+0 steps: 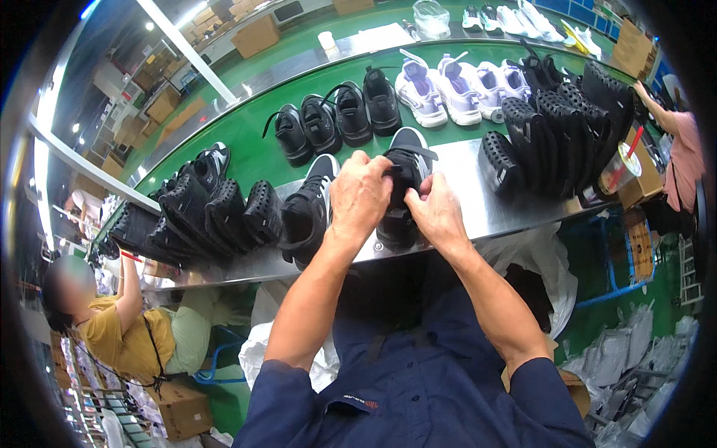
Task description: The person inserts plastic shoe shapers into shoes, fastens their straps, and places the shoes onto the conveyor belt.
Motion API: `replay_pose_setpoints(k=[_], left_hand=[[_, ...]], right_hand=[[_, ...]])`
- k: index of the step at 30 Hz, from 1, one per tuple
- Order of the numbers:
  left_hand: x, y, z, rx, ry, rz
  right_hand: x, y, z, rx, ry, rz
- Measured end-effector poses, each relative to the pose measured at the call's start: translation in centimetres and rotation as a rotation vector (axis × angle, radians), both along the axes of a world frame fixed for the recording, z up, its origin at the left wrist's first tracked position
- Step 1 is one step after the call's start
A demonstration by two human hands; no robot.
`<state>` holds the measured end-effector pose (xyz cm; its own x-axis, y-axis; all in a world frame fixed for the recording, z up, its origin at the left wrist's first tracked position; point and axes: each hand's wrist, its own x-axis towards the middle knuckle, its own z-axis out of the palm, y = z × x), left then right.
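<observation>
In front of me on the metal edge of the bench stands a black sneaker with a grey toe and white side stripes. My left hand is closed on its left side, thumb and fingers pinching a black part near the opening. Closed at the right side of the opening is my right hand, its fingertips pressed on the upper; the exact part they grip is hidden. A matching black sneaker stands just left of my left hand.
Along the green belt are several black sneakers and white-lilac sneakers. Dark perforated shoes crowd the right, more the left. A drink cup stands at right. Co-workers sit left and right.
</observation>
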<state>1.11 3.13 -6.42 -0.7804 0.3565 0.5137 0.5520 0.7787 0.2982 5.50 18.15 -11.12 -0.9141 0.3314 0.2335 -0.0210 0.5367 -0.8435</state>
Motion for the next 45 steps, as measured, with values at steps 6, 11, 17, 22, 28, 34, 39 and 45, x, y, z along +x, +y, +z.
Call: replay_pose_setpoints(k=[6, 11, 17, 22, 28, 34, 39, 45], left_hand=[[1.2, -0.2, -0.3, -0.088, -0.002, 0.226], [2.9, 0.7, 0.3, -0.169, -0.23, 0.269], [1.0, 0.1, 0.3, 0.099, -0.426, 0.191], [1.0, 0.2, 1.0, 0.067, -0.557, 0.1], [0.6, 0.3, 1.1, 0.061, -0.582, 0.108], [-0.2, -1.7, 0.1, 0.421, -0.744, 0.081], [0.2, -1.5, -0.3, 0.622, -0.741, 0.062], [0.6, -1.3, -0.5, 0.517, -0.62, 0.155]], right_hand=[[-0.6, -1.2, -1.7, -0.32, -0.028, -0.038], [1.0, -4.9, -2.3, -0.513, 0.037, -0.018], [2.4, -4.1, -2.3, -0.75, 0.006, 0.149], [1.4, 1.3, -1.7, -1.083, 0.083, 0.028], [0.4, 3.1, 2.7, -1.109, -0.152, 0.186], [-1.1, 3.6, 1.5, -1.163, -0.153, 0.384], [-0.7, 1.9, 0.3, -1.119, -0.223, 0.328], [-0.4, 1.0, -0.3, -1.091, -0.271, 0.305]])
